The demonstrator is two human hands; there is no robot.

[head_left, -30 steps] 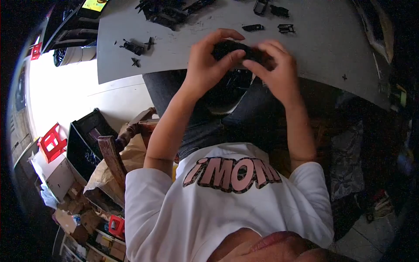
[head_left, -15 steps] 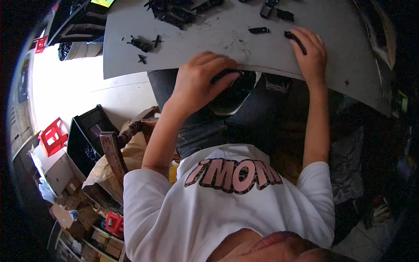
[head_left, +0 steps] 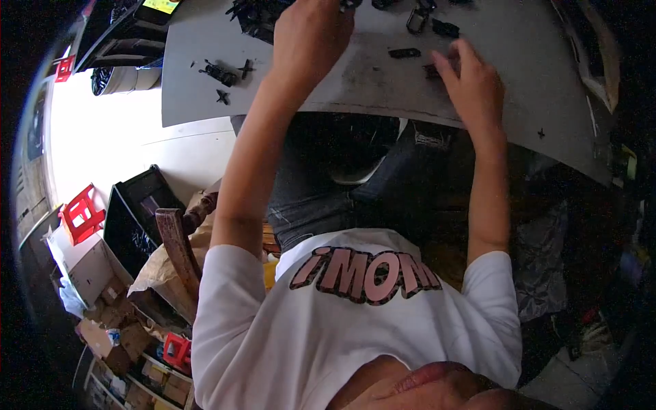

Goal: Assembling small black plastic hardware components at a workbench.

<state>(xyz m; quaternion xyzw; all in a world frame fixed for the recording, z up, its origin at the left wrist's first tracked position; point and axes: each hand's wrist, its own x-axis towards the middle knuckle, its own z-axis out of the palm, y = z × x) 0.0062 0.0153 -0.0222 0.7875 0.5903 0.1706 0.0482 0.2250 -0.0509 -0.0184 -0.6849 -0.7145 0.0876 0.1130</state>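
My left hand (head_left: 313, 42) reaches over the far part of the grey table (head_left: 191, 48), beside a heap of black plastic parts (head_left: 256, 27). Its fingertips point away and are hidden, so whatever they hold does not show. My right hand (head_left: 476, 87) is over the table's right half, thumb and forefinger spread. Just left of that thumb lies a dark part (head_left: 431, 70), blurred and partly hidden. A flat black piece (head_left: 404, 52) rests farther left. Beyond are a frame-shaped black part (head_left: 415, 22) and another black chunk (head_left: 445, 28).
Small black pieces (head_left: 219, 72) and a cross-shaped bit (head_left: 223, 97) lie on the table's left. Another tiny cross-shaped bit (head_left: 541, 133) is near the right front edge. A lit phone (head_left: 158, 8) stands at the far left; a black crate (head_left: 140, 219) is on the floor.
My left hand has moved from the front edge, where it held a black curved part, to the far heap. My right hand has shifted slightly nearer and left, its dark piece now beside the thumb.
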